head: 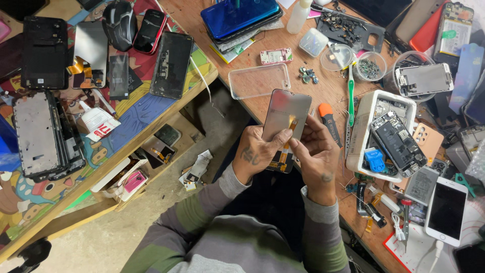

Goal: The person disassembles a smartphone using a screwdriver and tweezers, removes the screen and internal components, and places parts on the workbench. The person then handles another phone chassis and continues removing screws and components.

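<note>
Head view: left hand [254, 151] and right hand [314, 154] both grip the phone screen panel [286, 116] between them.

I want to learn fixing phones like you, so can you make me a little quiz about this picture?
1. True or false: both hands hold the screen panel.
2. Which lies right of the orange tool? A) green toothbrush B) clear case C) blue phone
3. What colour is the front of the phone with a cable plugged in at the lower right?

Key
1. True: the left hand and right hand both grip it.
2. A
3. White
</note>
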